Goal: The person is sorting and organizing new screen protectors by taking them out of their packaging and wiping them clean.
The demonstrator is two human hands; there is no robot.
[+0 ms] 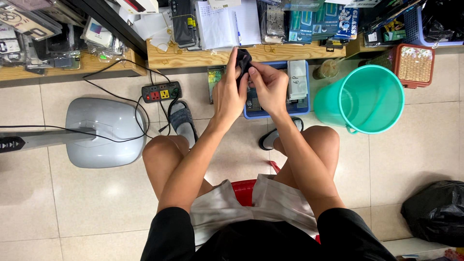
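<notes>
A small dark phone case [244, 60], black or near black, is held up in the air between the left hand [229, 94] and the right hand [269, 87], pinched at its edges by the fingers [254, 72]. It sits roughly upright, its upper part showing above the fingertips and the rest hidden behind them. It hangs above a blue tray [251, 113] on the tiled floor.

floor tiles [420, 140]: glossy beige ceramic | bucket [360, 99] right of blue tray [270, 114]: smooth teal plastic | shelf edge [193, 58] above tray: matt pale wood | bag [435, 212]: shiny black plastic | fan base [101, 133]: smooth grey plastic
</notes>
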